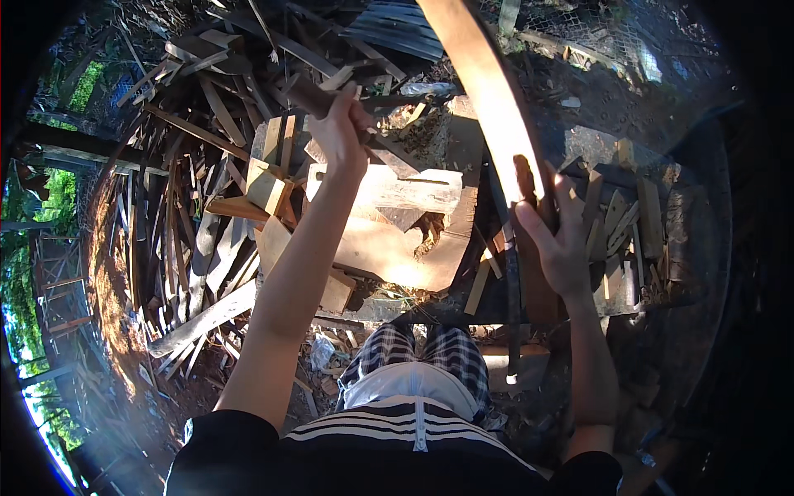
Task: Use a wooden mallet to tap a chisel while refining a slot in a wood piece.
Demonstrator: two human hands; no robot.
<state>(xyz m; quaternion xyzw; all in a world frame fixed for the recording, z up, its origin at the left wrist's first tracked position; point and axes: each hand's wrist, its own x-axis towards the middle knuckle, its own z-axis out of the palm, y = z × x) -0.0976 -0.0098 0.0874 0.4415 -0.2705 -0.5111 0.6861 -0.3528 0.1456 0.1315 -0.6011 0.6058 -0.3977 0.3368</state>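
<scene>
My left hand (339, 132) is closed around the thick brown wooden handle (304, 94) of a tool. A flat greyish piece (397, 157), perhaps its blade, slants down to the right from my fist; I cannot tell for certain that the two are joined. On the right, my right hand (562, 248) grips a long wooden plank (488, 83), thumb on its face and fingers along its right side. Sunlight whitens the plank, which runs to the top edge of the view. Between my arms lies a pale, broad wooden block (397, 240) with a dark, ragged hollow.
Split sticks and scrap wood (182, 215) are heaped on the left. More offcuts (616, 223) lie right of the plank on a dark bench (686, 285). Wood blocks (269, 186) stand near my left forearm. Beyond are corrugated sheet (397, 31) and wire mesh (608, 41).
</scene>
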